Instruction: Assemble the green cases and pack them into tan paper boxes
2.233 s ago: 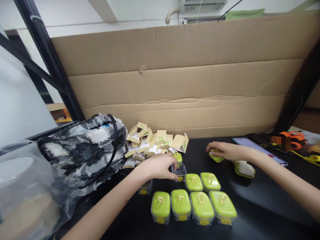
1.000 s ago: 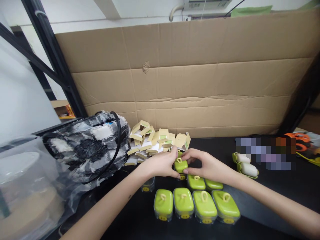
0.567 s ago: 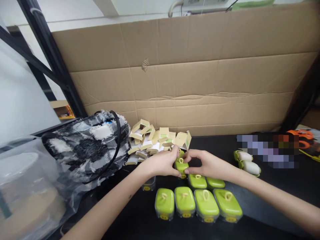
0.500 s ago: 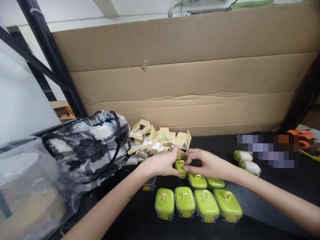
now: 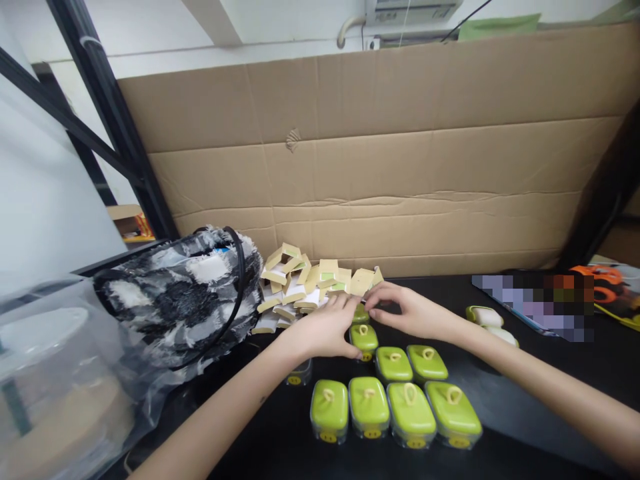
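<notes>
Left hand (image 5: 325, 330) beside green-lidded box (image 5: 363, 339) — smiley label.

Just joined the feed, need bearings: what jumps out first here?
Green-lidded boxes stand in two rows on the black table, front centre. Behind them the left hand touches another lidded box, and the right hand reaches toward a pile of small cartons.

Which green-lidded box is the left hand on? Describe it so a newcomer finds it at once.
Start at the fuzzy black-and-white bag on the black table, then go right past the pile of small cardboard cartons. Seven green-lidded boxes sit there, four in front and three behind. It is the box at the left end of the back row, against the left hand.
</notes>
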A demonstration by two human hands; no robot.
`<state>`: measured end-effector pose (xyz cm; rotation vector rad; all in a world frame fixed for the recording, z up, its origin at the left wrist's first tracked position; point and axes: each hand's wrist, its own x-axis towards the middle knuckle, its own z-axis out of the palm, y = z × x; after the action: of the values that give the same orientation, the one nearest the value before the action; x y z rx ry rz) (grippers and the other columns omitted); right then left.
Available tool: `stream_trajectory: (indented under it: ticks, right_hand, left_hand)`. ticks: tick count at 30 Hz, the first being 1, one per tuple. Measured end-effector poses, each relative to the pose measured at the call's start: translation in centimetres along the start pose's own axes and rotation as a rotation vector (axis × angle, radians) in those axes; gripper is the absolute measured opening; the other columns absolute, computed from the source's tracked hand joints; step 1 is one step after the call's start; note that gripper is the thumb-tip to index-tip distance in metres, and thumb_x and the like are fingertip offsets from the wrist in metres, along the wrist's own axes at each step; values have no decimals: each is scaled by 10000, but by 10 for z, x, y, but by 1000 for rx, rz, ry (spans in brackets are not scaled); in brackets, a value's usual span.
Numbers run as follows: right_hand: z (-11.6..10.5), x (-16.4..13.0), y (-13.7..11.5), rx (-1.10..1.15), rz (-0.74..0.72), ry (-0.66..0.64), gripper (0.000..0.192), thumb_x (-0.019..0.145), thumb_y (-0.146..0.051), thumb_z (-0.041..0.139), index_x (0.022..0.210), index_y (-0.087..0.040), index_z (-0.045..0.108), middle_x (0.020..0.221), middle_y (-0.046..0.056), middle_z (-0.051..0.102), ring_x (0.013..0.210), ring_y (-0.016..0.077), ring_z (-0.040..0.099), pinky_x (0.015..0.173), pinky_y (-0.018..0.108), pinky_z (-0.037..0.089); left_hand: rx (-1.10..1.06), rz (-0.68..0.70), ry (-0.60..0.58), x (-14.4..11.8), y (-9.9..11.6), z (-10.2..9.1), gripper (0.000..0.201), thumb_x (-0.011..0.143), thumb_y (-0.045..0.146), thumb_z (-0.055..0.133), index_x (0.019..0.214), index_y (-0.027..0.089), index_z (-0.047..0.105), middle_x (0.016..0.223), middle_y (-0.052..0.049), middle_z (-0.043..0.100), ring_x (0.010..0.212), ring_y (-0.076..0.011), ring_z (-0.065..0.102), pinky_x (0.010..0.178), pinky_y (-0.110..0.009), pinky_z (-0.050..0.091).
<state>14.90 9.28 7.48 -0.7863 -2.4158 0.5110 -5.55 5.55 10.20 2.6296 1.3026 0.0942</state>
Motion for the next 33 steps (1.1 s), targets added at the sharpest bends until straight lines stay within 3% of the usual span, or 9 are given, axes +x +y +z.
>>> stream_trajectory:
  ticks: [5,9,12,19,24,33]
  right_hand:
    - [10,-3,8,-2,10,-31,234,920,-258,479,1098,-200,620,1098,82,661,1074,226,601,970,403,447]
    - [15,-3,11,-3,-10,-49,262,971,-294,402,1038,-193,635,1098,86,634,1038,207,597,954,378,455]
    - [16,-1,14,-12,-4,-43,258,984,-303,409,975,-183,637,1081,81,628,1001,197,599,918,386,469]
    - [12,-2,16,-6,76,-40,213,933,-335,568,856,-144,624,801,-5,640,722,141,623,703,330,520]
    - [13,-4,17,79,92,-31,167,917,-309,591,946,-146,615,897,16,655,808,163,639,766,368,522]
    - [28,-3,-5,180,130,4,126,807,-237,658,902,-193,589,869,16,667,824,178,644,779,328,506]
  left_hand:
    - [33,15,21,-3,6,-2,644,718,361,740,1229,110,436,1284,-175,444,1276,-346,384,1020,-417,375]
    - [35,46,-44,-3,9,-3,402,805,370,659,1130,171,530,1239,-115,476,1145,-282,524,945,-351,438]
    - [54,39,-72,-2,11,-4,316,816,305,634,1084,155,559,1188,-118,517,1013,-254,590,857,-329,471]
    - [103,29,-148,-4,10,-13,306,724,229,658,1018,175,592,1008,-53,653,856,-213,630,669,-258,459]
    - [142,-16,-225,-11,7,-23,499,670,273,711,1143,196,574,1099,-60,669,937,-235,634,704,-265,471]
    - [184,-109,-348,-20,11,-37,503,665,348,713,1146,233,618,1116,-62,657,1017,-248,608,778,-282,477]
